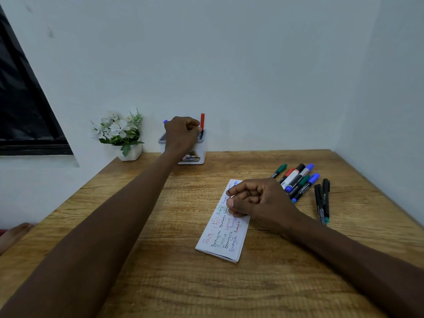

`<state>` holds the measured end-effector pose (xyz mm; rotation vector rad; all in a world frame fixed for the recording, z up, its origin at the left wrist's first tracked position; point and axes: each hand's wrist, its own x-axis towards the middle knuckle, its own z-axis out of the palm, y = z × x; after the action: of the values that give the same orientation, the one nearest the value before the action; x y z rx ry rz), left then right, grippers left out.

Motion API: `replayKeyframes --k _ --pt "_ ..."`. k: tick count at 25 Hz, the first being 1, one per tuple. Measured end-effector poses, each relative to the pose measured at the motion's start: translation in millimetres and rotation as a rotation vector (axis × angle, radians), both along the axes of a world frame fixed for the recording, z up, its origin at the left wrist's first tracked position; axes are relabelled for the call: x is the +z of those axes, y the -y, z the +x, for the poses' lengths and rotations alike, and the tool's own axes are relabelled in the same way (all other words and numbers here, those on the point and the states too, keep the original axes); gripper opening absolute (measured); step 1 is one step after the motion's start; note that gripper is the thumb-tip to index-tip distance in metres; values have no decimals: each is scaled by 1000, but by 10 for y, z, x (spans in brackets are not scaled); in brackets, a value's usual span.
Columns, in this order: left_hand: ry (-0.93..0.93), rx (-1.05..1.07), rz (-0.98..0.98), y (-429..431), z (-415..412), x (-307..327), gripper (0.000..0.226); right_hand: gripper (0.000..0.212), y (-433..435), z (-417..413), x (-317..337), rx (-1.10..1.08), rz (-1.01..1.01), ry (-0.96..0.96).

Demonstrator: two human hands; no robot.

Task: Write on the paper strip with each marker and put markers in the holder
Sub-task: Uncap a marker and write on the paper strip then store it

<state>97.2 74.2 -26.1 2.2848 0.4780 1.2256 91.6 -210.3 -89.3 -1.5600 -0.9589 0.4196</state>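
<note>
The left grip (182, 131) is curled round a blue marker (165, 121), of which only the tip shows, poking out leftward. It hangs right over the holder (197, 148), which lies just below it against the wall. A red marker (202, 121) stands upright inside. The holder's label reads "OP".

The right grip (254, 200) is fisted, apparently holding nothing, and rests on the strip (224, 239), where "Surya" repeats in several colours. The loose markers (298, 180) lie just right of it on the table (160, 271), axes slanting away to the right, so the right grip is nearer.
</note>
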Motion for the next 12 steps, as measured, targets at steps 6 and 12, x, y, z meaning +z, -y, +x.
replayKeyframes --k 6,12 --pt "28 -77 -21 218 -23 -100 18 24 -1 -3 3 6 -10 -13" --pt "-51 -162 -63 500 20 -59 17 25 6 -16 22 -15 -32 2"
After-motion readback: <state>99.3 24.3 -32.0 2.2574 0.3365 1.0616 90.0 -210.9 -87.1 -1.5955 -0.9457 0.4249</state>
